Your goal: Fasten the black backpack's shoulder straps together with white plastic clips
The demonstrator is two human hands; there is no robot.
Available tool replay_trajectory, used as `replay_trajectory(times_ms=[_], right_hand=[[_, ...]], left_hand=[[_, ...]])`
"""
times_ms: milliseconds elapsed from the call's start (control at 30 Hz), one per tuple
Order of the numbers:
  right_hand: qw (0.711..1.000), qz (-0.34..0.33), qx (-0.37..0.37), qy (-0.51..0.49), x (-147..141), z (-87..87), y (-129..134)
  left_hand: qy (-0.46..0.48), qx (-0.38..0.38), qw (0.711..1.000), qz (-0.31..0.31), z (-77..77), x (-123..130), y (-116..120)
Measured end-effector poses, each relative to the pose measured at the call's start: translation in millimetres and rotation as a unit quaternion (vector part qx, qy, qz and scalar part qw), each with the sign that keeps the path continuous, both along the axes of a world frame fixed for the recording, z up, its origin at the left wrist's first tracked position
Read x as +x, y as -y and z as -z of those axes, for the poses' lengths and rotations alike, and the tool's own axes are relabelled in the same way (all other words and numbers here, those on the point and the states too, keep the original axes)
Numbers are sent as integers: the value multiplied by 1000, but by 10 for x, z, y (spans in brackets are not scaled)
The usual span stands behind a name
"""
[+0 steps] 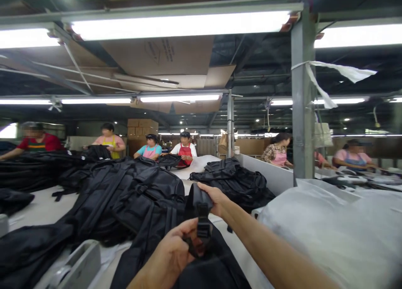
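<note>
A black strap (197,195) with a black plastic buckle (204,227) is stretched upright between my hands. My right hand (215,199) closes round the strap's upper part, where it bends over. Lower and to the left, my left hand (179,243) pinches the webbing beside the buckle, its fingers partly behind it. Under both hands lies a black backpack (157,234) on the pale table (235,247). More black backpacks (125,188) are heaped just behind it.
Another pile of black bags (234,180) sits beyond my right hand. A large translucent plastic bag (333,234) bulges at the right, by a metal post (303,96). At the lower left stands a grey device (78,264). Several people work at tables behind.
</note>
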State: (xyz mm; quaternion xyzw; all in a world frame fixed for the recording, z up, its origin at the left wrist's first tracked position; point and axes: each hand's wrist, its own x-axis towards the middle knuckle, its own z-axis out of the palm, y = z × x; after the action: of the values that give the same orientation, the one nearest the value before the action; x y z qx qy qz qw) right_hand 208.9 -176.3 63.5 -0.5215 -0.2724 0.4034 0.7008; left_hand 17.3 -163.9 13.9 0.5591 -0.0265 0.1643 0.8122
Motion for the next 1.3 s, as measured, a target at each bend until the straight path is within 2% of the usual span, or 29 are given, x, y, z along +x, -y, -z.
replay_trajectory(times_ms=[100, 167, 267, 367, 467, 567, 633, 667, 733, 767, 833, 933, 1000, 1033, 1100, 1167, 1200, 1300], right_hand=[[999, 35, 9, -31, 30, -68, 97], [999, 37, 9, -34, 41, -137, 171], [999, 31, -2, -11, -13, -222, 234], [998, 33, -9, 47, -94, -260, 283], [989, 43, -8, 138, -83, -229, 458], [970, 92, 4, 225, 10, -56, 805], [950, 133, -25, 280, 40, 158, 1061], [937, 139, -63, 315, 31, 282, 1171], [923, 95, -129, 349, -35, 520, 1325], [925, 61, -141, 347, -82, 614, 1364], [944, -4, -98, 314, -170, 719, 1372], [974, -28, 5, 226, -215, 686, 1292], [982, -15, 24, 185, -186, 610, 1233], [984, -5, 20, 174, -163, 575, 1207], [981, 8, 3, 192, -115, 516, 1161], [975, 23, -14, 219, -66, 470, 1122], [973, 30, -22, 230, -41, 448, 1106], [971, 45, -35, 233, 42, 393, 1074]], left_hand=[[-22, 7, 1000, -12, 18, -49, 33], [-63, 16, 997, -49, 37, -14, 37], [-48, 91, 990, -100, -7, 162, 33], [-16, 138, 987, -82, -114, 408, 42], [-26, 92, 993, -65, -190, 608, 82], [-8, 0, 997, -71, -232, 717, 123], [-9, -61, 995, -83, -269, 762, 134], [-14, -82, 993, -88, -291, 785, 136], [-18, -111, 989, -95, -332, 837, 146], [-15, -118, 988, -95, -344, 865, 156], [3, -118, 989, -89, -340, 912, 188], [26, -53, 998, -20, -267, 940, 251], [20, 54, 998, 37, -209, 947, 288], [11, 116, 992, 43, -188, 955, 303], [0, 223, 975, -14, -175, 989, 328], [3, 278, 956, -92, -190, 1043, 340], [13, 292, 950, -109, -199, 1073, 340], [41, 290, 953, -76, -192, 1155, 317]])
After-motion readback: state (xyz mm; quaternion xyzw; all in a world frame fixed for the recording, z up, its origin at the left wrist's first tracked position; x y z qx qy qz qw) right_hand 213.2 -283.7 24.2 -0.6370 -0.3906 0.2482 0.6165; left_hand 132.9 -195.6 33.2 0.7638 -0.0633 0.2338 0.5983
